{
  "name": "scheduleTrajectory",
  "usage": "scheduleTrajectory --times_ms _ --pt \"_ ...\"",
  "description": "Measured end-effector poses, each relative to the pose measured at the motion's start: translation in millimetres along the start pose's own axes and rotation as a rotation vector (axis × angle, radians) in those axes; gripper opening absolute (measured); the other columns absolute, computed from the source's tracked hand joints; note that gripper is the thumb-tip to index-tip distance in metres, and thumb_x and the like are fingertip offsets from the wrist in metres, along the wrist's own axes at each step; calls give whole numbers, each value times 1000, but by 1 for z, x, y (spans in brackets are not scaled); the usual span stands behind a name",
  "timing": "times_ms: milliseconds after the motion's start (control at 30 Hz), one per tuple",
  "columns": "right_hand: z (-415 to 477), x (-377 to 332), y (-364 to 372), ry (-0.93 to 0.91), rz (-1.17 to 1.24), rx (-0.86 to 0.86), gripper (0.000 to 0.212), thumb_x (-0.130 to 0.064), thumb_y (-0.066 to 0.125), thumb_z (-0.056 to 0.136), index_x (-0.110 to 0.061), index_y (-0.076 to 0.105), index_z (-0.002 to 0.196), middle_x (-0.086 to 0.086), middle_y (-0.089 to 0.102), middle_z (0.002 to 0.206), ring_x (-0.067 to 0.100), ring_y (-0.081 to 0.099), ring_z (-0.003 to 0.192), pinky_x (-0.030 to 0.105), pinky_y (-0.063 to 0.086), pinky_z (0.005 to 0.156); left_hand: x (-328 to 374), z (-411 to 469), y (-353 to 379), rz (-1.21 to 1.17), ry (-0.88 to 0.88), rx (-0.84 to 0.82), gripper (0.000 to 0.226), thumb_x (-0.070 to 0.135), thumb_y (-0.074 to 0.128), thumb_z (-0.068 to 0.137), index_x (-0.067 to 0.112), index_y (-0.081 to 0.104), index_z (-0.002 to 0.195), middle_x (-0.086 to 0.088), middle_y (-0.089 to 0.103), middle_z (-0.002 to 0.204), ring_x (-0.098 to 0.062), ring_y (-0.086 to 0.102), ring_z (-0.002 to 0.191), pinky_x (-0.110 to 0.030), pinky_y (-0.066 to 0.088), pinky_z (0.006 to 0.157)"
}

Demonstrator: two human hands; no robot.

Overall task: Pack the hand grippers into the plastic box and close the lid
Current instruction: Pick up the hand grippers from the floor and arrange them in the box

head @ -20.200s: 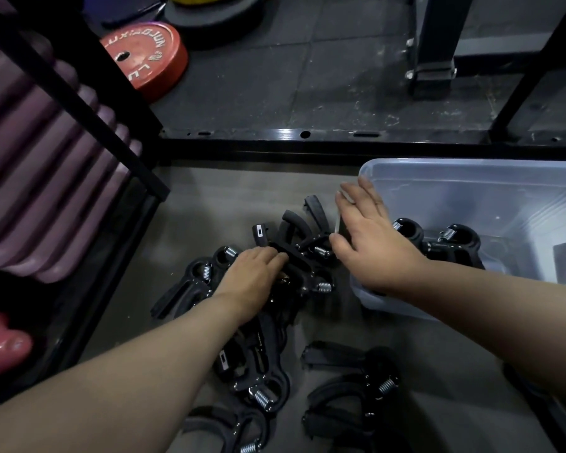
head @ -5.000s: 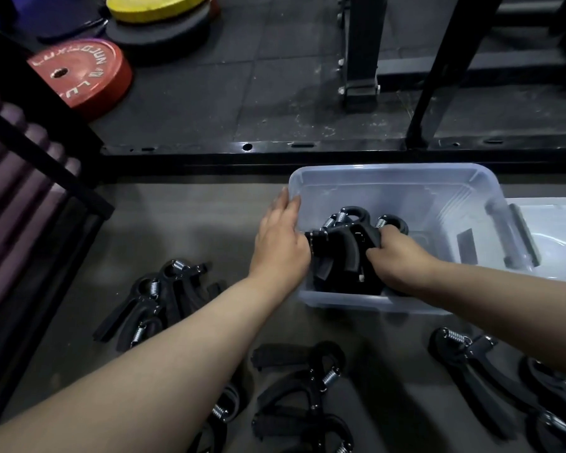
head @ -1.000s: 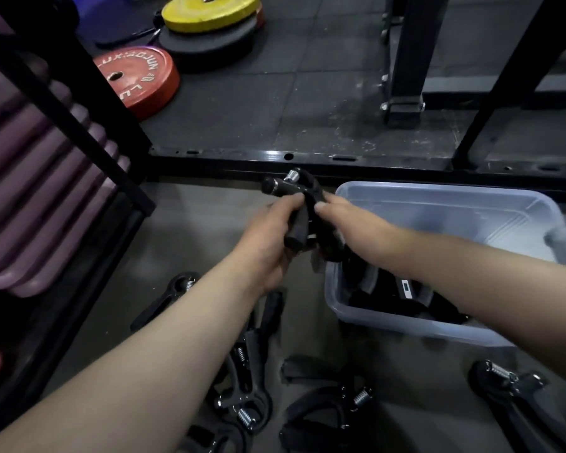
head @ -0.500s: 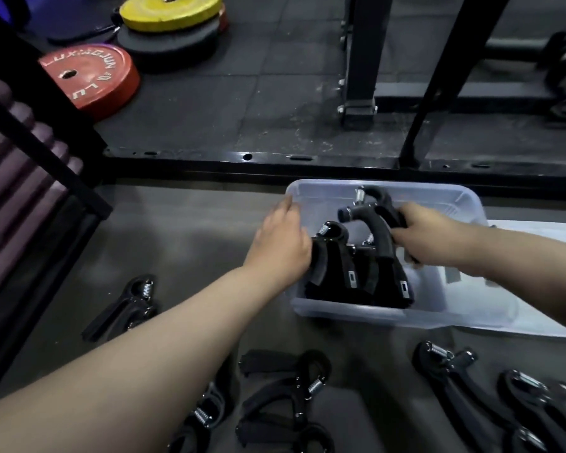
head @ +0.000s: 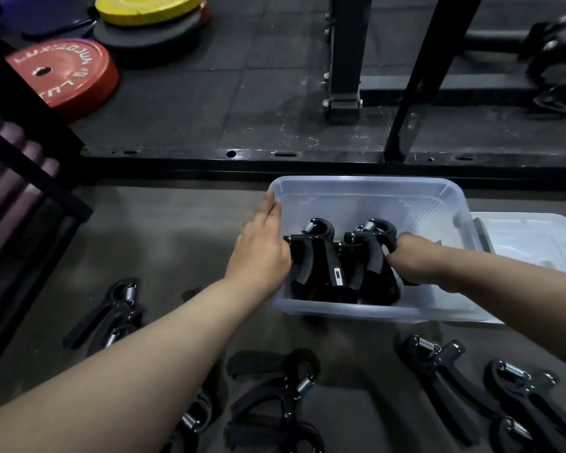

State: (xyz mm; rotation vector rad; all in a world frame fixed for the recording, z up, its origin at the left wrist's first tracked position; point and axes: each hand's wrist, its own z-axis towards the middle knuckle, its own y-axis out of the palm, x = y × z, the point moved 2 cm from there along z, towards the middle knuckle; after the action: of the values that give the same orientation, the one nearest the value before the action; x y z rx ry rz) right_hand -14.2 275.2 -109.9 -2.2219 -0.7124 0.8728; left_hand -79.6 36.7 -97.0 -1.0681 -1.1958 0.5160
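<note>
A clear plastic box (head: 373, 184) stands on the grey floor with several black hand grippers (head: 321, 259) upright in its near left part. My left hand (head: 258, 253) rests against the box's left wall, fingers straight along the rim. My right hand (head: 415, 261) is inside the box and grips the rightmost hand gripper (head: 371, 246) of the cluster; its fingers are hidden behind the handles. The clear lid (head: 533, 237) lies flat just right of the box. Loose hand grippers lie at the left (head: 111, 308), front middle (head: 275, 387) and front right (head: 445, 364).
A black steel frame rail (head: 307, 161) runs behind the box, with rack uprights (head: 343, 60) beyond it. Red (head: 62, 73) and yellow (head: 147, 8) weight plates lie on the rubber floor at the back left. Purple rolls (head: 0, 184) sit behind a black bar at the left.
My right hand has lowered the hand gripper from above the box down beside the others inside it. My left hand has stayed against the box's left wall.
</note>
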Motion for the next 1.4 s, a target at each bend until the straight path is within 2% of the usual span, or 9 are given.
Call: scheduleTrajectory --times_ms 200,433,633,700,833,1000,1133,1300,1400 --pt "3 0 18 5 -25 57 33 -14 46 91 -1 43 121 22 56 117 37 56 108 31 41 77 -1 0 2 -1 -13 -6 64 9 36 92 15 20 154 7 1 164 -19 8 150 -31 7 121" --pt "3 0 27 -63 30 -8 35 -16 52 85 -3 50 117 17 61 107 32 61 96 30 47 75 -3 0 3 2 -21 -6 64 9 36 92 16 20 154 8 1 164 -21 10 149 -33 9 121" --pt "-3 3 25 -53 343 -80 19 -11 49 87 -12 56 104 14 66 95 26 66 82 35 55 68 -1 -1 2 -1 -33 -19 66 8 35 91 17 19 154 10 0 164 -23 10 150 -36 11 122" --pt "-3 2 27 -54 361 -112 25 -22 51 87 -15 53 111 14 67 102 25 66 87 34 54 73 0 -1 1 -1 -31 -18 66 6 35 90 16 19 154 9 0 164 -22 10 150 -35 10 122" --pt "10 12 36 -24 308 -94 79 -61 54 57 -24 42 125 8 62 113 27 63 102 46 53 92 0 -1 1 -8 -26 -13 68 5 35 89 16 20 154 8 0 164 -23 11 149 -35 9 122" --pt "-2 0 33 11 272 -105 59 -37 60 89 -14 32 136 13 60 117 30 62 103 38 51 85 0 -1 0 -36 -38 -19 68 4 34 90 17 18 155 9 0 164 -22 9 150 -33 9 121" --pt "0 1 36 6 199 -73 67 -42 57 90 -12 26 141 15 52 128 32 56 113 44 47 98 -1 0 1 -38 -32 -19 69 4 35 89 17 18 155 8 0 164 -22 9 150 -33 8 121" --pt "5 1 37 60 164 -62 76 -47 57 85 -9 24 142 18 49 132 34 53 117 45 45 101 0 -1 0 -47 -40 -24 69 4 34 89 19 17 155 9 -2 164 -22 7 150 -34 8 122" --pt "3 -6 34 82 115 35 84 -54 54 82 -10 20 146 19 33 146 38 40 130 47 36 109 -1 -1 0 -61 -18 -13 69 5 35 89 19 18 155 9 0 164 -20 8 150 -33 7 122"
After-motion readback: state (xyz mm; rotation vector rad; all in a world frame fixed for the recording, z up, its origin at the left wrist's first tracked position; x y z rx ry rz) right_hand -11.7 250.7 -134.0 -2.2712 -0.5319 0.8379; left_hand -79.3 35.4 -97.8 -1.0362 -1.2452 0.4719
